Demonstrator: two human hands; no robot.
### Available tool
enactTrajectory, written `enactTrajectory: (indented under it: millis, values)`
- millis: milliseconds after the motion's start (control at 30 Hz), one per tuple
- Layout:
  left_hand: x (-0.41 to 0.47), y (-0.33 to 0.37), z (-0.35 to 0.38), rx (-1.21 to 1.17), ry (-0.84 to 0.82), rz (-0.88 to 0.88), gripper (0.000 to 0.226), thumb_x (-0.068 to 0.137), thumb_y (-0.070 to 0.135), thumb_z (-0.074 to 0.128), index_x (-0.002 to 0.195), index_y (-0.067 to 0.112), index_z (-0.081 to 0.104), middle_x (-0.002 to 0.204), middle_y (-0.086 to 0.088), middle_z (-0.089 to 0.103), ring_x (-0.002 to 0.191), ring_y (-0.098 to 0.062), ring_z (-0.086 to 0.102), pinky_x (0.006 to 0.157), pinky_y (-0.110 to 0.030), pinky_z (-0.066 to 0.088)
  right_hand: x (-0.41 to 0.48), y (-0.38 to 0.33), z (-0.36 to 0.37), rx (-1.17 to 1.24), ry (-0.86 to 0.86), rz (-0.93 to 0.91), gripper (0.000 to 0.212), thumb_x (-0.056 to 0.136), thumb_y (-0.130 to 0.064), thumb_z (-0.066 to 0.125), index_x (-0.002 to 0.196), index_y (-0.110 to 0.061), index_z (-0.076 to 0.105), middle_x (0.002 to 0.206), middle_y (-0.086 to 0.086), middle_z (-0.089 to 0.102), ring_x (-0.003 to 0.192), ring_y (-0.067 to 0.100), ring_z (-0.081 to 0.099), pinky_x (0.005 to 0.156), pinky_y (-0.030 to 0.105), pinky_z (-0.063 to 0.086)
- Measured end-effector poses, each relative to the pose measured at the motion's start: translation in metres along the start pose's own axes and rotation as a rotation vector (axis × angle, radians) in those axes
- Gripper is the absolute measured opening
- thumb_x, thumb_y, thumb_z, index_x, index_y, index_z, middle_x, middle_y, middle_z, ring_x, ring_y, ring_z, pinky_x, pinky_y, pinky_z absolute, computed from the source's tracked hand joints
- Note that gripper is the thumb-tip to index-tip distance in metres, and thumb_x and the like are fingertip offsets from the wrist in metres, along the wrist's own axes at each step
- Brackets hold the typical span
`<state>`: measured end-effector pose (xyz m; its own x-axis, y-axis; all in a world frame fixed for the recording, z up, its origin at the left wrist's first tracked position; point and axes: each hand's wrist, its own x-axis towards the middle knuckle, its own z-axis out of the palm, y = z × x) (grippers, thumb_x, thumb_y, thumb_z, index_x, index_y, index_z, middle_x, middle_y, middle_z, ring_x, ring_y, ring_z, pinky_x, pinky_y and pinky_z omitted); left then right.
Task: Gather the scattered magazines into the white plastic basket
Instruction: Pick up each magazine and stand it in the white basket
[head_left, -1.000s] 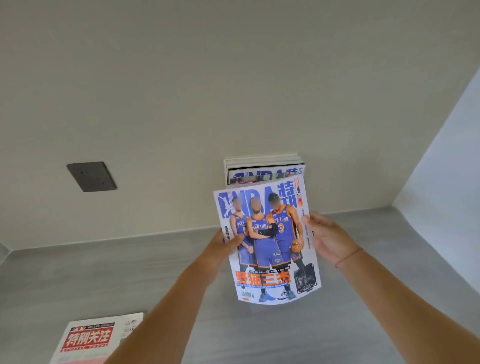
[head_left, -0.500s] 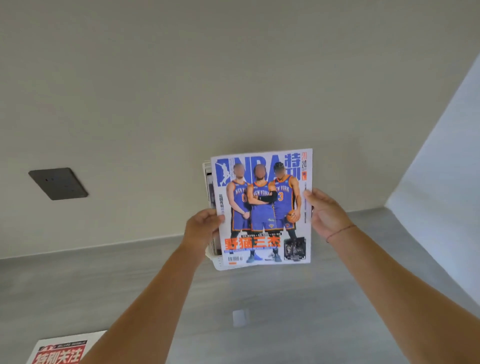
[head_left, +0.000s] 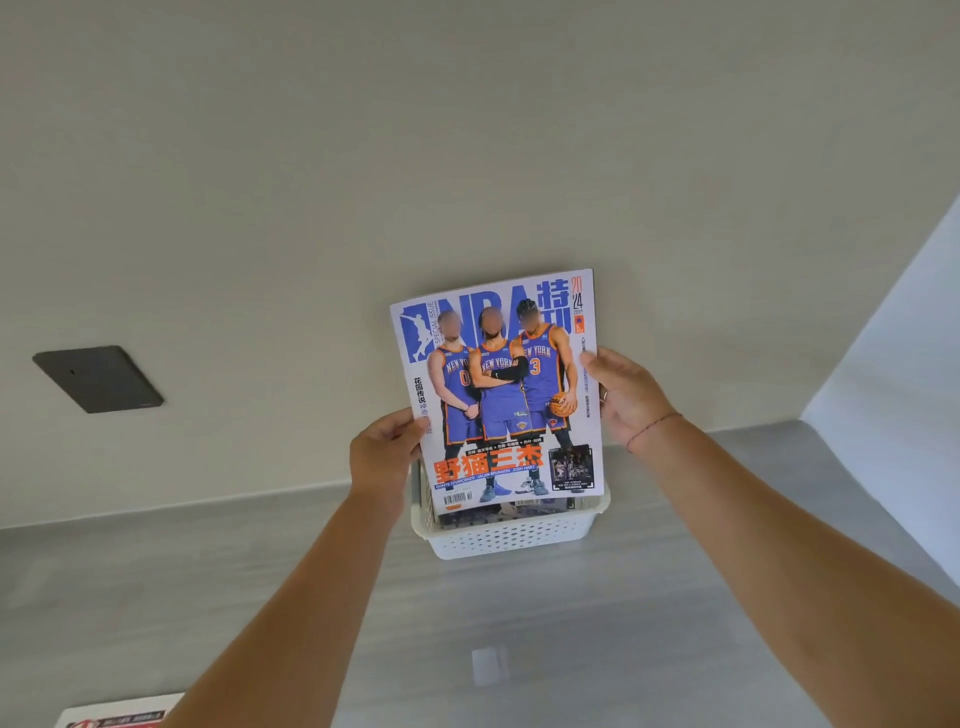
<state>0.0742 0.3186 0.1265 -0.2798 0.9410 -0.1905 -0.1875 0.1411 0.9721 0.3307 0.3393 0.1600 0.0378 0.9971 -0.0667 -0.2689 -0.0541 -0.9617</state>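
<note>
Both hands' grip clenched on magazine edges, upright over white basket

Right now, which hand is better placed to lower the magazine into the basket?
Left. The left hand pinches the NBA magazine low on its edge, just above the white basket's rim. The right hand has a higher grip, mostly steadying the other edge.
</note>
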Motion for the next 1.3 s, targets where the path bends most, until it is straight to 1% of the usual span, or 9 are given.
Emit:
enactTrajectory:
  millis: [100, 300, 500, 700, 833, 933, 1033, 1200, 1300]
  values:
    - [0.003, -0.002, -0.002, -0.008, 0.024, 0.014, 0.020, 0.080, -0.003, 0.066, 0.078, 0.016, 0.071, 0.078, 0.002, 0.074, 0.062, -0.006, 0.071, 0.056, -0.017, 0.055, 0.002, 0.003, 0.002, 0.068, -0.029, 0.007, 0.019, 0.094, -0.013, 0.047, 0.105, -0.003, 0.059, 0.074, 0.004, 0.070, 0.062, 0.017, 0.067, 0.062, 0.029, 0.053]
    - [0.007, -0.012, -0.007, -0.034, 0.050, -0.005, 0.018, 0.079, -0.003, 0.068, 0.077, 0.015, 0.071, 0.074, 0.006, 0.075, 0.065, -0.007, 0.071, 0.058, -0.017, 0.056, 0.003, 0.015, 0.001, 0.029, 0.020, -0.004, 0.015, 0.093, -0.012, 0.050, 0.099, -0.006, 0.062, 0.065, 0.001, 0.070, 0.055, 0.014, 0.065, 0.055, 0.023, 0.053]
    - [0.005, -0.040, -0.010, 0.095, 0.053, -0.090, 0.018, 0.079, 0.002, 0.070, 0.076, 0.019, 0.071, 0.078, 0.001, 0.074, 0.067, -0.011, 0.071, 0.054, -0.020, 0.054, -0.004, 0.054, -0.019, -0.103, 0.206, 0.114, 0.025, 0.091, -0.007, 0.054, 0.111, 0.006, 0.060, 0.096, 0.018, 0.066, 0.088, 0.028, 0.061, 0.086, 0.039, 0.052]
    - [0.008, -0.054, -0.014, 0.148, 0.083, -0.132, 0.016, 0.079, 0.004, 0.071, 0.074, 0.019, 0.068, 0.078, 0.000, 0.073, 0.066, -0.012, 0.070, 0.054, -0.022, 0.052, -0.001, 0.067, -0.022, -0.138, 0.228, 0.144, 0.007, 0.087, -0.009, 0.061, 0.085, -0.012, 0.067, 0.092, 0.013, 0.070, 0.076, 0.018, 0.067, 0.070, 0.025, 0.057]
    - [0.011, -0.054, -0.014, 0.196, 0.126, -0.082, 0.018, 0.078, 0.010, 0.072, 0.076, 0.025, 0.062, 0.083, 0.002, 0.072, 0.072, -0.016, 0.068, 0.060, -0.026, 0.053, 0.000, 0.073, -0.022, -0.324, 0.265, 0.144, 0.020, 0.089, -0.022, 0.059, 0.075, -0.011, 0.067, 0.088, 0.019, 0.072, 0.079, 0.032, 0.067, 0.075, 0.039, 0.054]
    - [0.005, -0.058, -0.005, 0.330, 0.045, -0.014, 0.025, 0.091, 0.017, 0.054, 0.076, 0.036, 0.062, 0.081, 0.012, 0.070, 0.074, -0.011, 0.068, 0.063, -0.029, 0.055, -0.003, 0.084, -0.016, -0.482, 0.215, 0.123, 0.030, 0.092, -0.029, 0.050, 0.101, -0.003, 0.062, 0.099, 0.020, 0.070, 0.091, 0.039, 0.066, 0.082, 0.046, 0.053]
    - [0.000, -0.063, 0.010, 0.363, 0.025, -0.022, 0.024, 0.098, 0.024, 0.035, 0.095, 0.028, 0.059, 0.090, 0.003, 0.069, 0.077, -0.013, 0.068, 0.053, -0.027, 0.051, -0.004, 0.091, 0.000, -0.465, 0.231, 0.157, 0.036, 0.097, -0.031, 0.041, 0.130, -0.017, 0.042, 0.115, 0.001, 0.060, 0.103, 0.024, 0.057, 0.088, 0.036, 0.045]
    - [0.005, -0.057, 0.022, 0.417, 0.059, 0.021, 0.026, 0.100, 0.023, 0.029, 0.108, 0.022, 0.054, 0.101, -0.001, 0.065, 0.086, -0.015, 0.066, 0.052, -0.024, 0.047, 0.002, 0.091, 0.004, -0.425, 0.299, 0.152, 0.029, 0.098, -0.024, 0.036, 0.124, -0.014, 0.045, 0.101, -0.002, 0.058, 0.081, 0.010, 0.054, 0.065, 0.024, 0.040]
    - [0.005, -0.058, 0.022, 0.463, 0.062, 0.030, 0.027, 0.100, 0.021, 0.029, 0.111, 0.018, 0.054, 0.104, -0.003, 0.065, 0.084, -0.014, 0.063, 0.050, -0.022, 0.042, 0.001, 0.094, 0.000, -0.550, 0.343, 0.155, 0.034, 0.097, -0.012, 0.031, 0.126, -0.009, 0.049, 0.106, 0.005, 0.057, 0.085, 0.019, 0.050, 0.075, 0.029, 0.040]
